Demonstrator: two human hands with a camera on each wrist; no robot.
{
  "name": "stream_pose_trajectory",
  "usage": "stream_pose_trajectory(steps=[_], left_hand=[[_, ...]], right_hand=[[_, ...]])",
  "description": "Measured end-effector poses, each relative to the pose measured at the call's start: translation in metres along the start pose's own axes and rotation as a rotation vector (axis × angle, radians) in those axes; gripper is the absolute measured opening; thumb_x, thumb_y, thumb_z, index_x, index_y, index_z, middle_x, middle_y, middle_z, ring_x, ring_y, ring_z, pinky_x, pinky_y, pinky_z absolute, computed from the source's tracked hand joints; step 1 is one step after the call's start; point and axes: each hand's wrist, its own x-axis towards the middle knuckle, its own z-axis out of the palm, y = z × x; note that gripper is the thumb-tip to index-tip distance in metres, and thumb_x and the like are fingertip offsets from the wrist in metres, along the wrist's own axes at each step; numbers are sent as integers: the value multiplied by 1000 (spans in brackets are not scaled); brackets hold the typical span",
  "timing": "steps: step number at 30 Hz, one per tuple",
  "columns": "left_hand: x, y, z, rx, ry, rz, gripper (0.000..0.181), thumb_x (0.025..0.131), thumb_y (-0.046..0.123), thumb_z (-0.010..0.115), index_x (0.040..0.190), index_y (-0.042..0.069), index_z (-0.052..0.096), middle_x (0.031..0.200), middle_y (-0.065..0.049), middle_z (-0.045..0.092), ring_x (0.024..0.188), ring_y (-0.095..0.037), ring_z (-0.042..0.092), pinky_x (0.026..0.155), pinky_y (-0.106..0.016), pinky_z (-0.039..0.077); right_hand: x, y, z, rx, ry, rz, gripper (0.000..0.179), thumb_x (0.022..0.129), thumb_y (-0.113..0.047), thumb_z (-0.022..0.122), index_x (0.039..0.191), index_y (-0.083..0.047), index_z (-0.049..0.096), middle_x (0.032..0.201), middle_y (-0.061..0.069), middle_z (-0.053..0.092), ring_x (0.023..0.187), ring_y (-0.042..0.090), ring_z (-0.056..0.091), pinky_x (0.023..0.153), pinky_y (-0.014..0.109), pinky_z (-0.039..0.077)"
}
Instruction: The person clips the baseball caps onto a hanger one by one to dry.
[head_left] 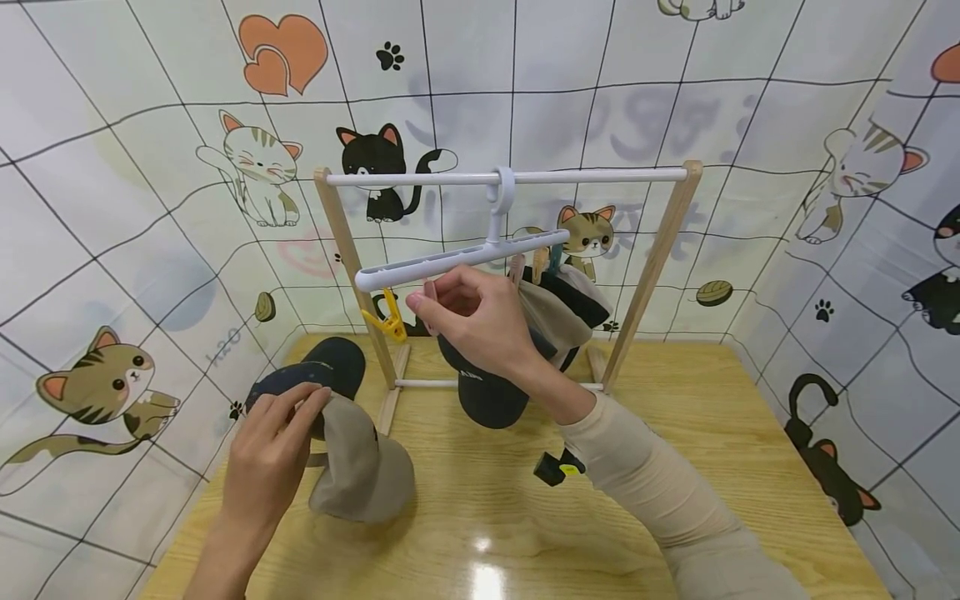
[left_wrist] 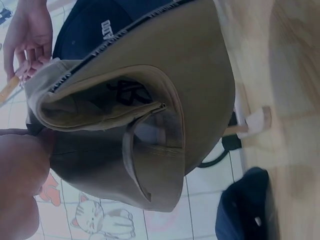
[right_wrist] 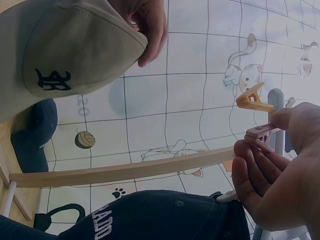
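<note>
My left hand [head_left: 268, 454] pinches the crown of a beige baseball cap [head_left: 366, 467] above the left part of the table. Dark lettering marks the cap's front in the right wrist view, and its open inside and strap face the left wrist view. My right hand [head_left: 483, 321] pinches a pink clothespin [right_wrist: 262, 134] under the white hanger [head_left: 457, 260]. Left of it, a yellow clothespin [head_left: 388, 317] hangs from the hanger's end. A dark navy cap [head_left: 491, 400] with white lettering hangs behind my right wrist, which partly hides it.
The hanger hooks over the white bar [head_left: 607, 176] of a wooden rack [head_left: 652, 275]. Beige and black caps [head_left: 558, 312] hang on its right side from several clothespins. Another navy cap [head_left: 337, 367] lies at the table's back left. A small black object [head_left: 551, 468] sits near my right sleeve.
</note>
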Motion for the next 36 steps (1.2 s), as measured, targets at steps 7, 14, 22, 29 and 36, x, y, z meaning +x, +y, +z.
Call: stream_pose_trajectory(steps=[7, 14, 22, 29, 36], left_hand=[[13, 10, 12, -41, 8, 8, 36, 96, -21, 67, 115, 2, 87, 111, -18, 84, 68, -29, 61, 60, -39, 47], [22, 17, 19, -135, -35, -17, 27, 102, -11, 73, 119, 5, 87, 114, -16, 83, 69, -26, 71, 59, -36, 51], [33, 24, 26, -358, -76, -44, 57, 75, -30, 84, 121, 4, 85, 121, -15, 82, 97, -29, 82, 81, -22, 62], [43, 28, 31, -533, -157, -50, 44, 87, -24, 78, 122, 2, 84, 122, -13, 81, 107, -29, 80, 107, -10, 54], [43, 29, 32, -696, -250, -118, 41, 92, -19, 61, 117, 3, 84, 123, -14, 80, 116, -26, 78, 110, -13, 54]], right_hand=[[0, 0, 0, -13, 6, 3, 18, 101, -21, 83, 108, -5, 79, 89, 11, 82, 76, 17, 78, 73, 28, 63], [1, -1, 1, -10, 0, 1, 17, 102, -21, 83, 108, -5, 79, 90, 12, 81, 78, 26, 79, 73, 28, 63], [1, -1, 1, -17, -7, 11, 17, 102, -22, 82, 108, -6, 79, 89, 11, 81, 77, 28, 78, 73, 28, 62], [3, -1, 1, -30, -9, 3, 17, 102, -24, 83, 108, -7, 79, 89, 9, 82, 75, 19, 78, 71, 29, 62], [3, 0, 1, -34, -12, -1, 18, 102, -25, 82, 107, -7, 79, 88, 9, 81, 75, 27, 78, 72, 29, 62]])
